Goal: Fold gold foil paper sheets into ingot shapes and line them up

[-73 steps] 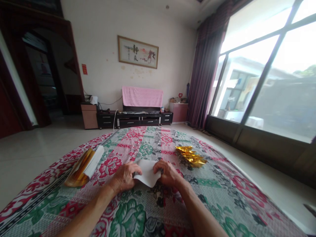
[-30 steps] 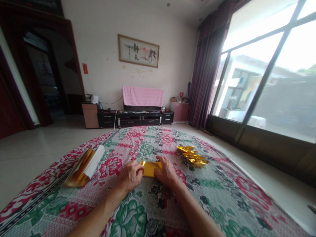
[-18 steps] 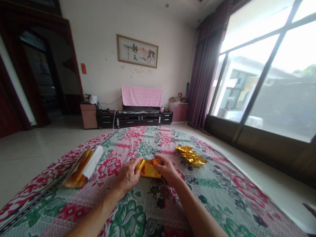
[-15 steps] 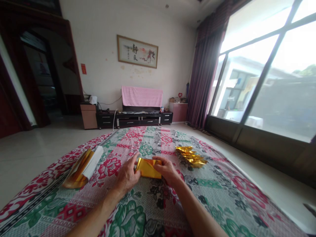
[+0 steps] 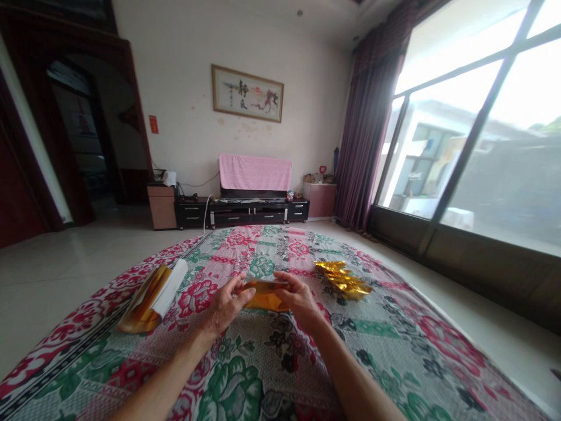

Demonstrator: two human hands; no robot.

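Gold foil piece: between your two hands; contact with the patterned cloth cannot be told.
Left hand: your thumb and fingers pinch its left end.
Right hand: your thumb and fingers pinch its right end.
Folded gold pieces: on the cloth, to the right of your right hand.
Sheet bundle: curled, gold and white, on the cloth to your left.

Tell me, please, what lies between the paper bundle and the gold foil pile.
The head view shows the left hand, a gold sheet, the right hand and patterned cloth.
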